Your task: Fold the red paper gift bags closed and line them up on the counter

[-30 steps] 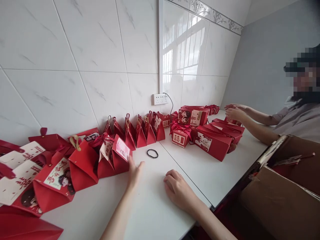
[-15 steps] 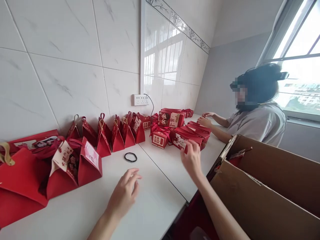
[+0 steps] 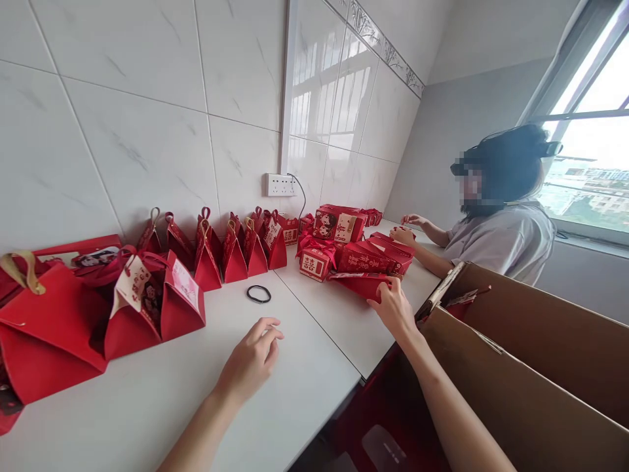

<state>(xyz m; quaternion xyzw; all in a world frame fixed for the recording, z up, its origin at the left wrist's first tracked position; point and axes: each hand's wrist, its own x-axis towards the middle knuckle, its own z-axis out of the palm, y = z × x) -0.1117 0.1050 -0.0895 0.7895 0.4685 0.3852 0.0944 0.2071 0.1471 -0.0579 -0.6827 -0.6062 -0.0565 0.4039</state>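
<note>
My right hand (image 3: 397,313) grips the end of a red gift box (image 3: 358,286), which is tilted at the front of a group of similar red boxes (image 3: 369,257). Left of it sits a small box with a magenta ribbon (image 3: 314,263). My left hand (image 3: 251,357) is over the white table (image 3: 299,400), empty, its fingers loosely curved and apart. A black elastic band (image 3: 258,294) lies just beyond that hand, and a row of pointed red boxes with loop handles (image 3: 234,255) stands behind it.
Larger red boxes (image 3: 49,328) fill the table's left end. An open cardboard box (image 3: 521,354) stands at the right. Across the table sits another person (image 3: 506,229), hands near the red boxes. A power strip (image 3: 281,185) is fixed to the tiled wall.
My right hand has taken hold of a red gift box and drawn it toward me, out from the front of the group. My left hand stays about where it was.
</note>
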